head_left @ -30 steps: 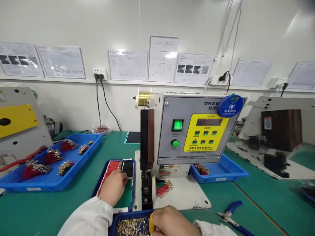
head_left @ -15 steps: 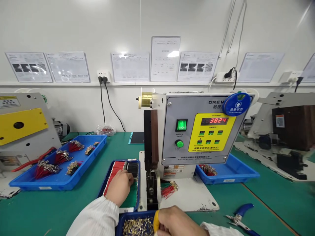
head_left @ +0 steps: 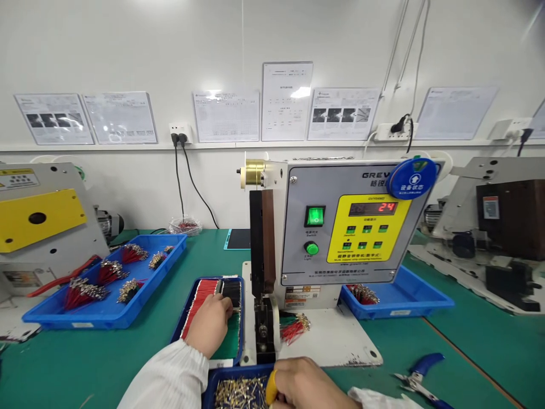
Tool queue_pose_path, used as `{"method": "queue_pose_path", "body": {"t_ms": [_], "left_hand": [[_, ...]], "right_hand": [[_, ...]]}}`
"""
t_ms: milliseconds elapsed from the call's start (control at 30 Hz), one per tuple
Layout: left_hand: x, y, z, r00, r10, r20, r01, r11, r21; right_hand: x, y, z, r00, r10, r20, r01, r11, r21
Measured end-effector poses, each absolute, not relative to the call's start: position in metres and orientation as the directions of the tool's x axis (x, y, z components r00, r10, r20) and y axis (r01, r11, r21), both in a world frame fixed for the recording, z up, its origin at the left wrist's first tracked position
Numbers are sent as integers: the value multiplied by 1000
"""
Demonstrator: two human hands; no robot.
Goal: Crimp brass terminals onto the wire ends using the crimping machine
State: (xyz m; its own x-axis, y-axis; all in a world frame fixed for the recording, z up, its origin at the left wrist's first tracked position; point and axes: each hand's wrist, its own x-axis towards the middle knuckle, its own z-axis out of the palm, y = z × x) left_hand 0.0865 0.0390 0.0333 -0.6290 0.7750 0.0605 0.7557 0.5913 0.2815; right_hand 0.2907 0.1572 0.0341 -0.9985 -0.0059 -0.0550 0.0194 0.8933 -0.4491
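The left hand (head_left: 208,325) is inside a navy tray (head_left: 192,295) of red wires (head_left: 200,301), its fingers (head_left: 225,309) against a dark wire bundle (head_left: 230,294) — whether they clamp it, I cannot tell. The right hand (head_left: 309,386) sits at a tray of brass terminals (head_left: 240,393), touching a yellow object (head_left: 271,388); its grip is hidden. Red and green leads (head_left: 294,328) lie on the base of the crimping machine (head_left: 340,227) — display reading 24. Blue-handled pliers (head_left: 419,378) lie at right on the green bench mat (head_left: 468,363).
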Motion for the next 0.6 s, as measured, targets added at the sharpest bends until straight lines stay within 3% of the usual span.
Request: {"method": "queue_pose_path", "body": {"t_ms": [100,233,400,600], "left_hand": [[85,39,33,-629,775,63,756,591,280],[86,38,33,-629,774,66,755,588,290],[87,38,35,-625,778,65,756,582,299],[84,39,33,-650,754,94,736,594,324]], "right_hand": [[294,160,39,-997,-43,-71,-1,862,-507],[297,164,33,-984,-163,-73,-113,885,-452],[292,158,26,-995,-71,-68,-41,927,-372],[292,156,38,-998,-15,-57,14,884,-467]]}}
